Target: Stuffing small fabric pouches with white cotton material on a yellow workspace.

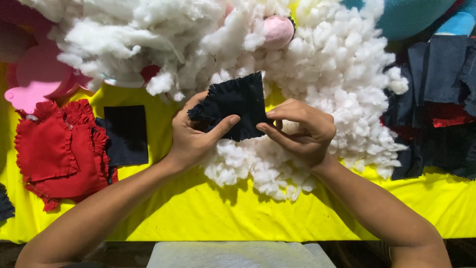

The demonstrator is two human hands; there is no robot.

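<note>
A small dark navy fabric square with a frilled edge [233, 101] is held up between both hands over a big heap of white stuffing [317, 74]. My left hand [191, 136] grips its left side, thumb pressed across the front. My right hand [302, 129] pinches its lower right edge with thumb and fingers. The yellow cloth [208, 208] covers the work surface underneath.
Red frilled fabric pieces [54, 154] and a flat dark navy square [126, 134] lie at the left. Pink felt shapes [34, 79] sit at the far left, a pink ball [277, 31] in the stuffing. Dark blue and red fabric pieces [436, 99] are piled at the right.
</note>
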